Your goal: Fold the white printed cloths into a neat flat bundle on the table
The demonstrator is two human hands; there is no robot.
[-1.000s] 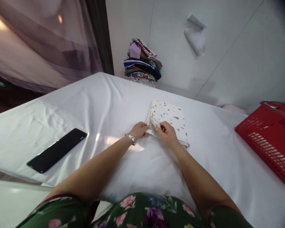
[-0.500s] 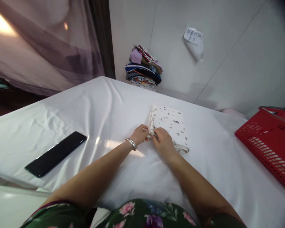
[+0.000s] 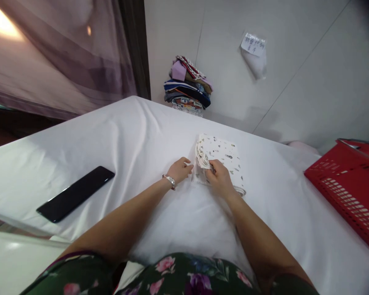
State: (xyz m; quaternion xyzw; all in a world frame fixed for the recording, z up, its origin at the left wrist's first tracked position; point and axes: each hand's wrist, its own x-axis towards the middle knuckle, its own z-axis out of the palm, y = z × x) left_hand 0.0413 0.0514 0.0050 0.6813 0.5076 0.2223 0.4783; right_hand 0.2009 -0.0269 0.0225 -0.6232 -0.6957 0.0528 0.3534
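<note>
A folded white cloth with a small scattered print lies on the white-covered table. My right hand pinches layers at its near left corner and lifts them a little, turning them back. Just left of that corner is my left hand, a silver bracelet at its wrist. Its fingers are loosely bent and apart, with nothing seen in them. Part of the cloth's near edge is hidden under my right hand.
A long black panel rests at the left. The red basket stands at the right edge. Beyond the far edge is a pile of folded clothes, and a labelled plastic bag lies farther off.
My left hand has let go of the cloth's corner and moved slightly left. My right hand has shifted a little right and away from me, drawing the corner layers up.
</note>
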